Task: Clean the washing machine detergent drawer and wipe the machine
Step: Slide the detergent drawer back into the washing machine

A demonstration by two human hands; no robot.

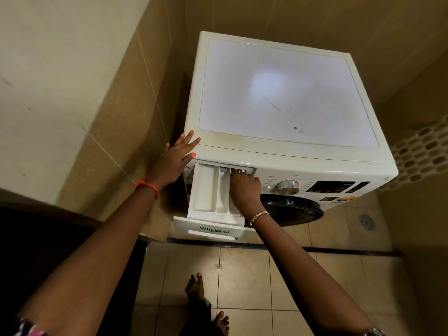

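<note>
- Washing machine (286, 93): a white front-loader seen from above, standing in a tiled corner. Its top shows faint streaks and a small dark mark (295, 128) toward 5 o'clock of the lid. No cloth is in view.
- Detergent drawer (206, 187): pulled far out of its slot at the machine's front-left corner, at 7 o'clock of the lid. Its branded front panel (211, 230) overhangs the floor tiles (242, 275).
- Left hand (178, 156): lies flat on the top front-left corner at 11 o'clock of the drawer, fingers straight and spread, holding nothing. It appears to brace the machine.
- Right hand (244, 187): reaches into the rear of the drawer's right compartment at the slot mouth, with the dial (288, 187) at 3 o'clock of it. The fingers are curled and their tips are hidden, so it cannot be told whether they pinch a part or only press on it. The likely step is freeing the drawer's catch.
- Risk 1: if the catch releases suddenly, the drawer is unsupported from below. It could drop toward the bare feet (195, 286) at 6 o'clock.
- Risk 2: pulling before the catch is fully down could strain or snap the plastic stop, or jam the drawer askew in its slot.
- Risk 3: fingertips at the slot edge could be nipped if the drawer slides back.
- Risk 4: any residue or water in the compartments could spill onto the tiles and make them slippery for bare feet.
</note>
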